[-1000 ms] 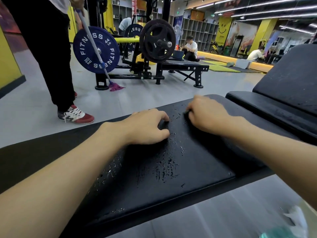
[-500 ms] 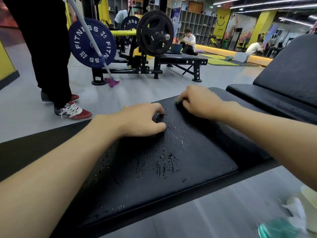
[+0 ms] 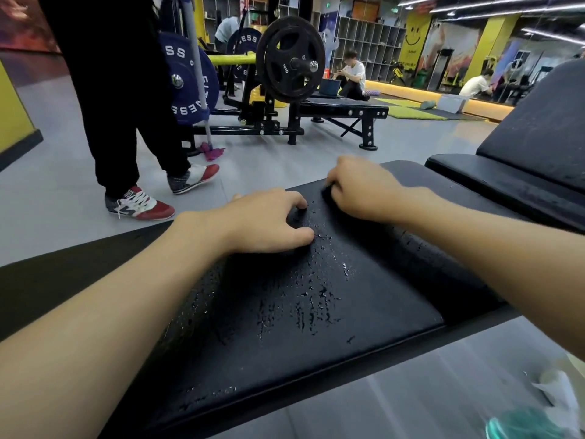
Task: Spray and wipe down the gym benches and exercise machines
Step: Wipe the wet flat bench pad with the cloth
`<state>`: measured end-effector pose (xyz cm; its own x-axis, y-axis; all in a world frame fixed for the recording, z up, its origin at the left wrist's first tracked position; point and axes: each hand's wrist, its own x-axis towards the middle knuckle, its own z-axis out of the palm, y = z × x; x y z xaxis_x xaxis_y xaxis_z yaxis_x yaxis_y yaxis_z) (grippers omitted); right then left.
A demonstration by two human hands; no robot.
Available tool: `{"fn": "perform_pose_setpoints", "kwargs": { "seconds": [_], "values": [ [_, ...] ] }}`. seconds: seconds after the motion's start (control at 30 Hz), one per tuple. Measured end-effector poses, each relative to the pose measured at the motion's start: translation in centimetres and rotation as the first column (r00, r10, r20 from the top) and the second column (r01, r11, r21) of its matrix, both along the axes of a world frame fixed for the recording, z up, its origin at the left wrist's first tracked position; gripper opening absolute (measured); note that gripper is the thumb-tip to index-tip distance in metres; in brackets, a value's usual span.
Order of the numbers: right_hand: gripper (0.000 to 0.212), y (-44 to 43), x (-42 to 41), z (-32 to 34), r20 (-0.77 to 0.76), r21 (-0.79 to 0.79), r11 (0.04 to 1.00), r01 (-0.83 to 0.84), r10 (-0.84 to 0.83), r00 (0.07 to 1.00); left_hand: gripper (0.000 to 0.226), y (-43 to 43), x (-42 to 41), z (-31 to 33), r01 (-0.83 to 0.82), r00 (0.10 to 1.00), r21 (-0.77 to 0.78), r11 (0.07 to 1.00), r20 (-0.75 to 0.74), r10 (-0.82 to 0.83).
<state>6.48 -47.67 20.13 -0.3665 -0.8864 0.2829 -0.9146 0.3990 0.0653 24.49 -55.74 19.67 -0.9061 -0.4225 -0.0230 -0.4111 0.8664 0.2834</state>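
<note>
head view: both hands (image 3: 269,221) press a wet bench pad (image 3: 316,312) running left-right.

both hands rest on the bench pad (image 3: 285,312), left hand (image 3: 269,221) beside right hand (image 3: 364,188). a backrest (image 3: 544,128) rises at right. a weight plate (image 3: 289,58) stands behind.

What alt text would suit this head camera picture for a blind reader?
Two bare hands, left hand and right hand, press on a black gym bench pad beaded with spray droplets. Behind, a person with a mop stands by a weight plate.
</note>
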Motion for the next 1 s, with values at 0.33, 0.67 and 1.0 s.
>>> {"fn": "perform_pose_setpoints", "kwargs": {
  "seconds": [0.33, 0.67, 1.0],
  "values": [
    [0.03, -1.7, 0.4, -0.1, 0.025, 0.016, 0.999, -0.052, 0.052, 0.998, 0.081, -0.2, 0.1, 0.0, -0.011, 0.999, 0.005, 1.0, -0.035, 0.011],
    [0.029, -2.1, 1.4, -0.4, 0.049, 0.014, 0.996, -0.092, 0.091, 0.995, 0.06, -1.4, 0.2, -1.0, -0.021, 0.996, 0.024, 0.999, -0.085, 0.023],
    [0.029, -2.1, 4.5, -1.0, 0.102, 0.051, 0.984, -0.173, 0.167, 0.981, 0.045, -2.6, 1.3, -1.2, -0.014, 0.993, 0.063, 0.998, -0.115, 0.021]
  ]
}}
